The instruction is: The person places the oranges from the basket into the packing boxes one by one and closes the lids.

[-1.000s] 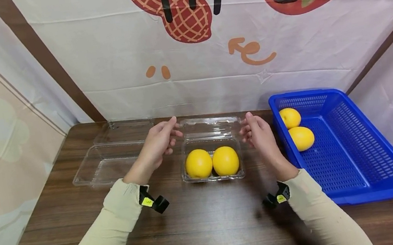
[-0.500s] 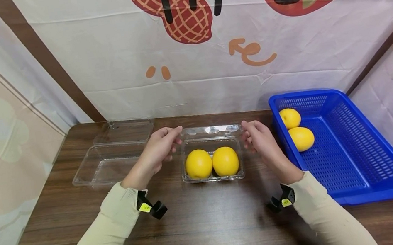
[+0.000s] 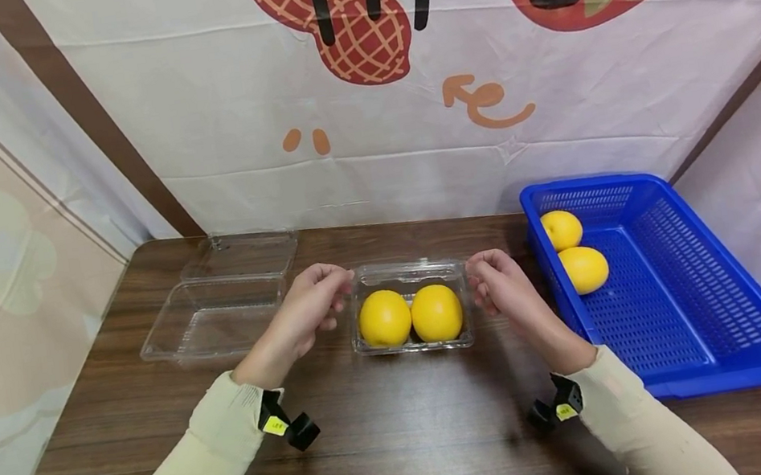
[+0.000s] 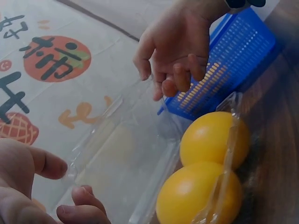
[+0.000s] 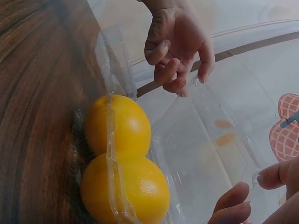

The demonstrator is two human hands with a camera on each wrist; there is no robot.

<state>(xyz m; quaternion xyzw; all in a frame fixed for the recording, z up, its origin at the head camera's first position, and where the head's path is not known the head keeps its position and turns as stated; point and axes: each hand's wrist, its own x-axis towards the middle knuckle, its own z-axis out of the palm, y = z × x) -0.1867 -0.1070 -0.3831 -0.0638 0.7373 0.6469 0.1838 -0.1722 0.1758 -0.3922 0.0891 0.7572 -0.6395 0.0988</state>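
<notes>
Tilted clear lid [image 4: 126, 140]: pinched at corners by left hand [image 3: 312, 302] and right hand [image 3: 503, 281] | yellow fruits [image 3: 385, 318]: seated in front of lid | free room: bounded by another container [image 3: 225, 324] leftward, blue basket [image 3: 654, 313] rightward

Pinching a clear clamshell lid [image 5: 201, 140] with left hand [image 5: 180, 49] and right hand [image 5: 287, 212], beside two yellow fruits [image 5: 133, 179] touching in its base [image 5: 111, 84].
</notes>
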